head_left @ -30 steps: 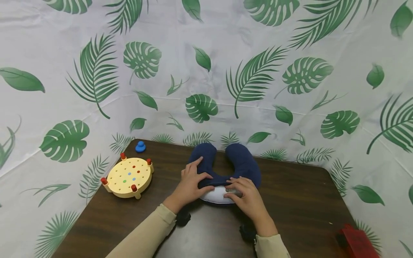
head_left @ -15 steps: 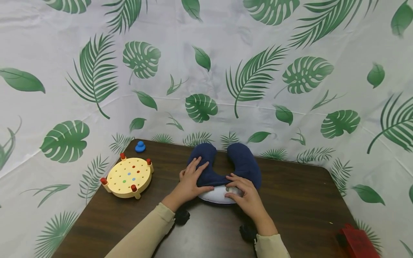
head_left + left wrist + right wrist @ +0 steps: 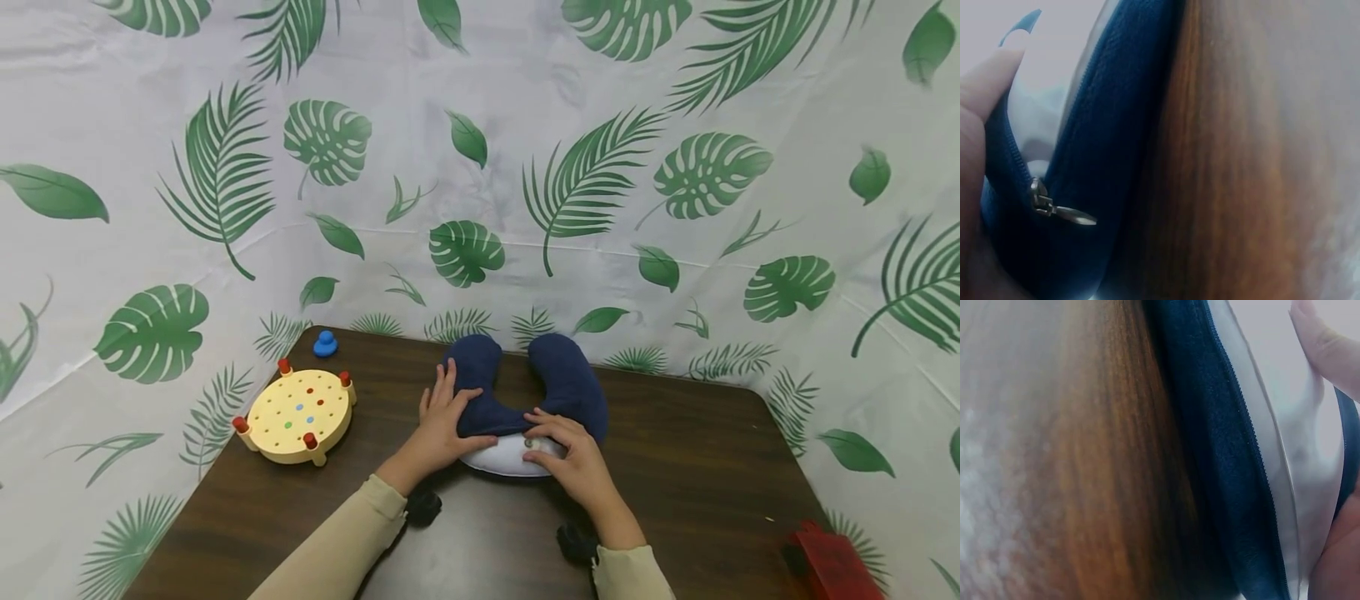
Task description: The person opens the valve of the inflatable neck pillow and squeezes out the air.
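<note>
A navy U-shaped neck pillow (image 3: pixel 567 371) lies on the table, its curve towards me and its zipped cover agape along the front. White inner lining (image 3: pixel 491 458) shows through the gap. My left hand (image 3: pixel 441 429) rests with spread, straight fingers on the pillow's left side, the thumb along the opening's upper edge. At the right of the gap, my right hand (image 3: pixel 573 458) holds the cover's edge with bent fingers, its thumb on the white lining. The left wrist view shows a metal zip pull (image 3: pixel 1072 215) at one end of the opening.
To the left stands a round yellow pegboard (image 3: pixel 300 408) on red-topped legs. Behind it sits a small blue knobbed piece (image 3: pixel 325 343). A red object (image 3: pixel 832 562) is at the lower right of the table (image 3: pixel 697 467). Leaf-printed cloth (image 3: pixel 480 167) hangs close behind.
My left fingers have shifted on the pillow, moving left and spreading over its outer side. The right hand has stayed almost in place, and the pillow lies as before.
</note>
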`<state>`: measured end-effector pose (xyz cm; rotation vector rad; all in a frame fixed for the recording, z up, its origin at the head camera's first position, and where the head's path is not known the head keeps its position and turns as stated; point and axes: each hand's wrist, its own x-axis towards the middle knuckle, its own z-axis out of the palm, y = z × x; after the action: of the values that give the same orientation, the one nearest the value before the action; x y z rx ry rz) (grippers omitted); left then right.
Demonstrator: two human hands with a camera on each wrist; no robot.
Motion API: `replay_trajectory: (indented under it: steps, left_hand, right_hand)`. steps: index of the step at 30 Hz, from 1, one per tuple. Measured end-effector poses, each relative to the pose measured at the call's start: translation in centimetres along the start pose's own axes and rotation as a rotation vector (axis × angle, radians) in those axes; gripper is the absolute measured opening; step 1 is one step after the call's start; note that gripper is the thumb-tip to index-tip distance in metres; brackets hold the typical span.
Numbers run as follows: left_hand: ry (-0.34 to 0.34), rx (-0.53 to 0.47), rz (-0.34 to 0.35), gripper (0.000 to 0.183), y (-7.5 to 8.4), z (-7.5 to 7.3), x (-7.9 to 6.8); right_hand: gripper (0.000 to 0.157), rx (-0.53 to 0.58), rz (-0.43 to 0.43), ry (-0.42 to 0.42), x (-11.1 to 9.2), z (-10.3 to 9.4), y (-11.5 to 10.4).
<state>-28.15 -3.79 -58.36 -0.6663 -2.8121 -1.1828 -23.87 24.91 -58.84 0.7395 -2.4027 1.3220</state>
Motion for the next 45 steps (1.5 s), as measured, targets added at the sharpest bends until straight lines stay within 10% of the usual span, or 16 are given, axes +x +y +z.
replay_trajectory:
  steps: [45]
  left_hand:
    - [-0.034,-0.059,-0.064,0.085,0.15,-0.2,0.13]
  right_hand:
    - [0.028,0.011,0.05,0.026,0.02,0.33,0.1]
